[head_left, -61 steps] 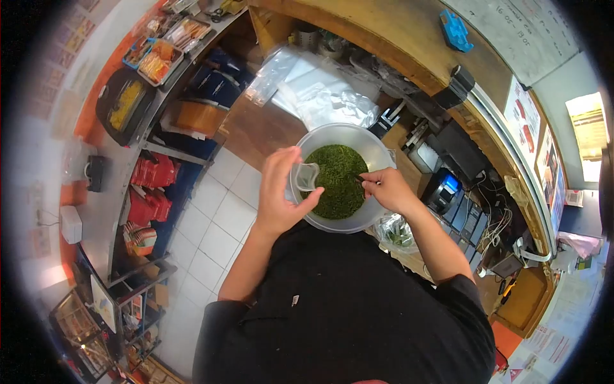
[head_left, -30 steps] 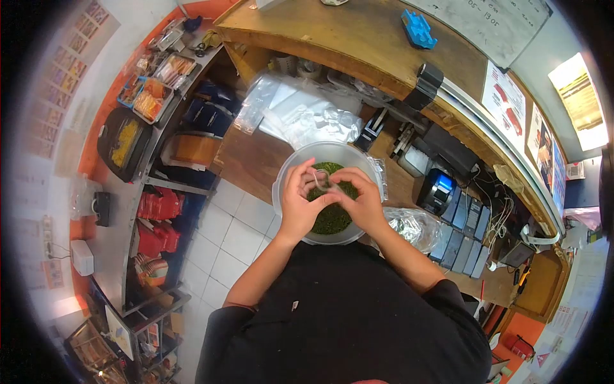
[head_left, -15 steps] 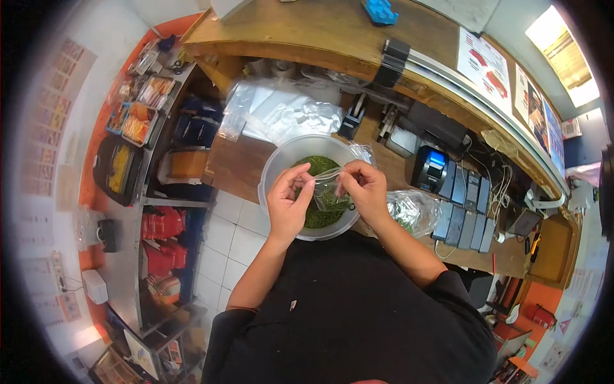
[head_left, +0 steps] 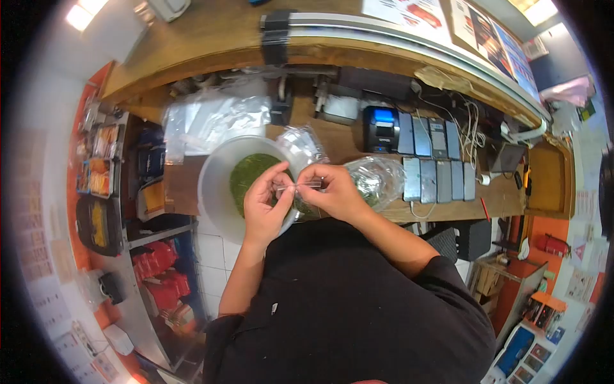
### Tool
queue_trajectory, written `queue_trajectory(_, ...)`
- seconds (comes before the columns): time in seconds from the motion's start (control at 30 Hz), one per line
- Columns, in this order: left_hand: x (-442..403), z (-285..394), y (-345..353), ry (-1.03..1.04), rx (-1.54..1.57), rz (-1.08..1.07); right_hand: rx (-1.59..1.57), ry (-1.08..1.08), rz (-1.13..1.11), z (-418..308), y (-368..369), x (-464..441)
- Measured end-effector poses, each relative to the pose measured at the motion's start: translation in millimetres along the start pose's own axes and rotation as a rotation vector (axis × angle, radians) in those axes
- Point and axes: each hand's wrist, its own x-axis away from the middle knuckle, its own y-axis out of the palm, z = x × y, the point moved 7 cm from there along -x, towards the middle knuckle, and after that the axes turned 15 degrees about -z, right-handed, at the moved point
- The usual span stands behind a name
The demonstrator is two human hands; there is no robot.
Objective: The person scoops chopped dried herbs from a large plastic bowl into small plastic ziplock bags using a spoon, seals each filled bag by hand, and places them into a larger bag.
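A small clear plastic bag (head_left: 309, 185) is pinched between the fingertips of both hands, its upper edge stretched in a short strip. My left hand (head_left: 263, 203) grips it with thumb and forefinger, the other fingers curled. My right hand (head_left: 334, 193) pinches the same edge from the other side, almost touching the left. Most of the bag below the edge is hidden by the fingers. Under the hands stands a whitish plastic tub (head_left: 212, 176) holding finely chopped green leaves (head_left: 244, 173).
On the wooden table lie a large clear bag (head_left: 380, 179) with some green in it, a pile of plastic bags (head_left: 224, 118), a black card-terminal-like device (head_left: 382, 131) and several phones (head_left: 428, 179). A wooden shelf (head_left: 204, 61) overhangs the back. Shelving with red packs (head_left: 157, 256) stands left.
The view has swung right, so the tub sits further left in it. My hands have come closer together along the bag's edge, and the bag's lower part no longer shows.
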Motion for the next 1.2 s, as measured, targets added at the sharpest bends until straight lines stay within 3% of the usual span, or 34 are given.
queue_trajectory(0.03,-1.0,-2.8,8.8,-0.003,-0.048,-0.053,0.09,-0.067,-0.017,-2.7,-4.5,5.7)
queue_trajectory(0.1,-4.0,-12.2,19.7,-0.044,-0.126,-0.098,-0.087,0.115,-0.04,10.2,-21.1,23.1)
queue_trajectory(0.17,-9.1,-18.7,35.8,-0.149,-0.214,-0.233,-0.033,0.075,-0.08,24.8,-39.9,38.1)
queue_trajectory(0.23,-16.9,-9.6,44.6,-0.201,-0.255,-0.232,0.002,0.093,-0.097,40.2,-60.9,52.1)
queue_trajectory(0.3,-21.1,7.7,35.8,-0.009,-0.357,-0.069,0.063,0.207,-0.002,70.3,-93.1,63.6)
queue_trajectory(0.33,-18.1,4.3,22.3,-0.017,-0.324,-0.015,0.059,0.202,-0.011,80.2,-104.4,64.1)
queue_trajectory(0.4,-7.2,-1.5,-6.4,-0.067,-0.26,0.15,0.616,0.363,0.23,98.6,-141.8,64.0)
queue_trajectory(0.53,10.6,2.4,-40.8,-0.136,-0.259,0.307,0.5,0.217,0.234,179.0,-148.2,7.8)
queue_trajectory(0.67,19.9,4.4,-42.1,-0.136,-0.238,0.327,0.467,0.312,0.14,244.0,-109.1,-86.8)
queue_trajectory(0.73,22.0,4.6,-35.4,-0.17,-0.242,0.318,0.779,0.097,0.38,237.1,-101.6,-115.9)
queue_trajectory(0.77,23.4,4.7,-34.4,-0.161,-0.254,0.324,0.774,0.082,0.379,237.7,-99.4,-124.4)
queue_trajectory(0.83,24.8,2.1,-32.7,-0.159,-0.199,0.311,0.991,0.292,0.415,241.2,-97.6,-135.8)
queue_trajectory(0.87,27.2,2.9,-33.5,-0.188,-0.219,0.306,1.058,0.263,0.463,236.0,-99.0,-138.6)
queue_trajectory(0.9,27.7,4.1,-36.5,-0.183,-0.227,0.31,1.053,0.253,0.463,242.8,-102.5,-144.3)
queue_trajectory(0.97,30.9,2.6,-40.5,-0.17,-0.224,0.314,0.927,0.486,0.323,273.2,-111.7,-148.5)
queue_trajectory(1.2,8.8,-3.0,-33.8,-0.2,-0.253,0.284,0.725,0.095,0.341,252.2,-128.0,-113.6)
